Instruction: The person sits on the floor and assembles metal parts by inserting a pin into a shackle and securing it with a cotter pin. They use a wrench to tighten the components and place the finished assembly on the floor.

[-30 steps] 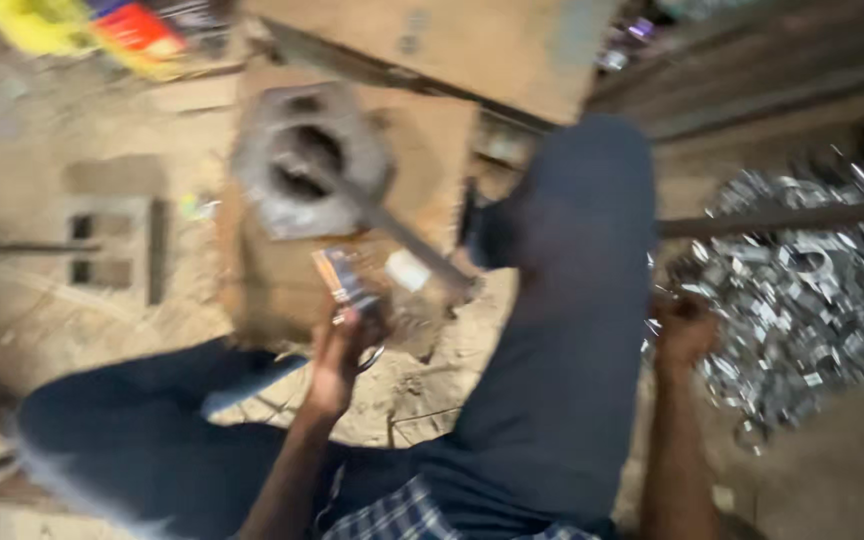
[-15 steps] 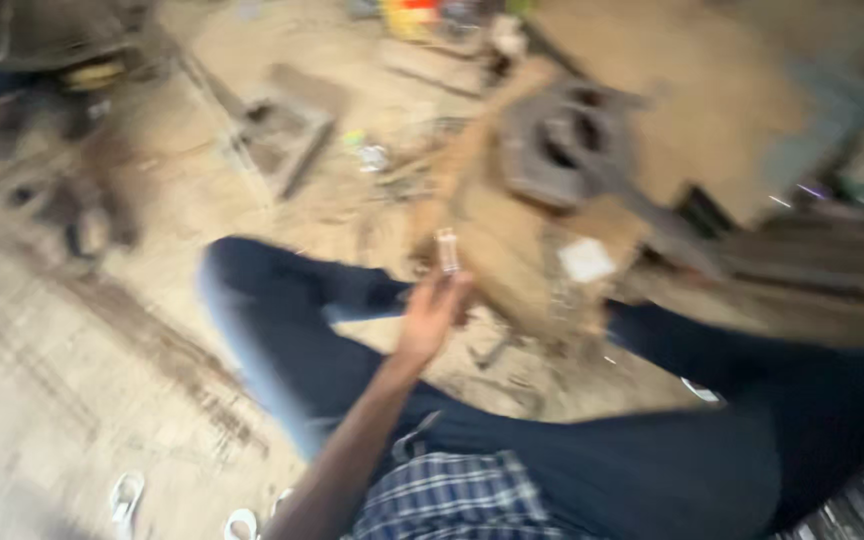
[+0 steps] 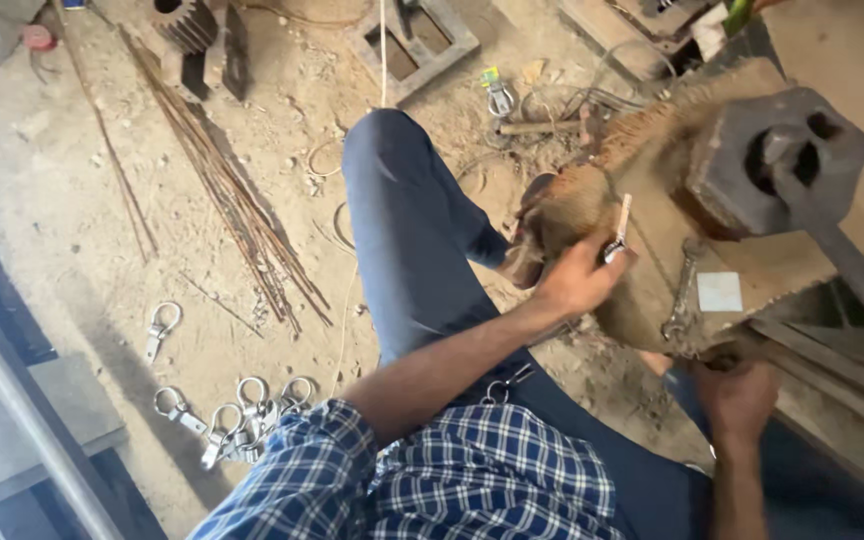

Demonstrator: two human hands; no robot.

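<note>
My left hand point(image 3: 577, 280) reaches forward from a blue plaid sleeve and pinches a small metal clip point(image 3: 616, 240) with a pale strip, held against the rusty brown work block point(image 3: 592, 200). My right hand point(image 3: 737, 398) is lower right, seen from the back with its fingers curled at the block's lower edge; what they grip is hidden. A heavy grey metal die point(image 3: 777, 160) with a long handle sits on the block, right of my left hand. My knee in dark blue trousers point(image 3: 402, 220) rises between the hands and the floor.
Several metal snap hooks point(image 3: 242, 420) lie on the sandy floor at lower left, one more snap hook point(image 3: 160, 325) apart. Rusty rods point(image 3: 222, 190) run diagonally. A gear point(image 3: 187, 20) and metal frame point(image 3: 417, 40) are at the top. A wrench point(image 3: 682, 295) and white square point(image 3: 720, 292) rest on the block.
The view has swung left and steadied. My left hand still holds the small clip, now nearer the block. My right hand has left the pile of metal parts and sits at the block's edge.
</note>
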